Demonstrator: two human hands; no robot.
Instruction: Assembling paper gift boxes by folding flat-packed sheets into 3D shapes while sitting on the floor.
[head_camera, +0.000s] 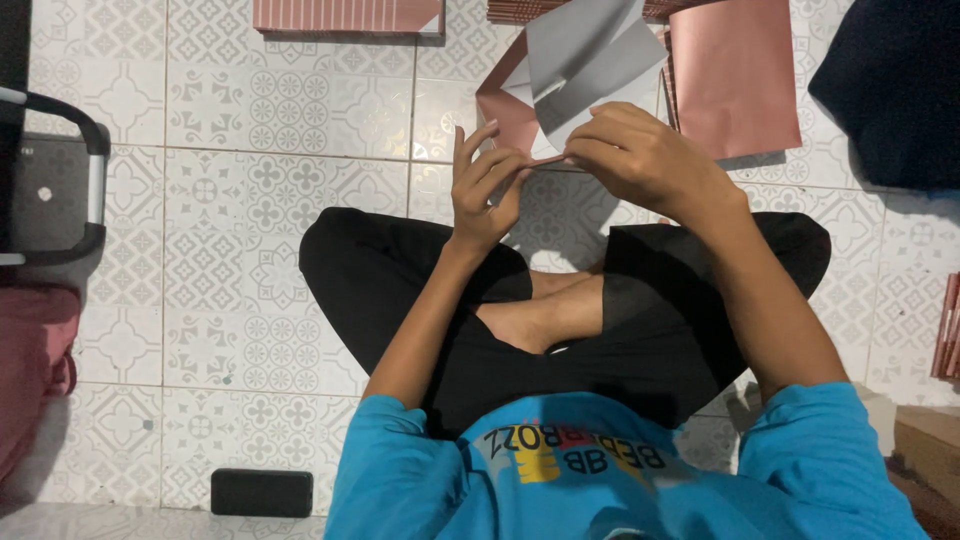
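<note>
Two hands met at the lower edge of a pink-and-white paper sheet (560, 75) held up above the patterned tile floor (250, 200). The left hand (485, 185) pinched that edge, its grip closed on the sheet; the right hand (640, 155) clamped it likewise. A pink paper bag (735, 75) lay just beyond, and a black phone (262, 492) lay well apart.

A black phone (262, 492) lies on the patterned tile floor (250, 200) near pink paper sheets (735, 75).
</note>
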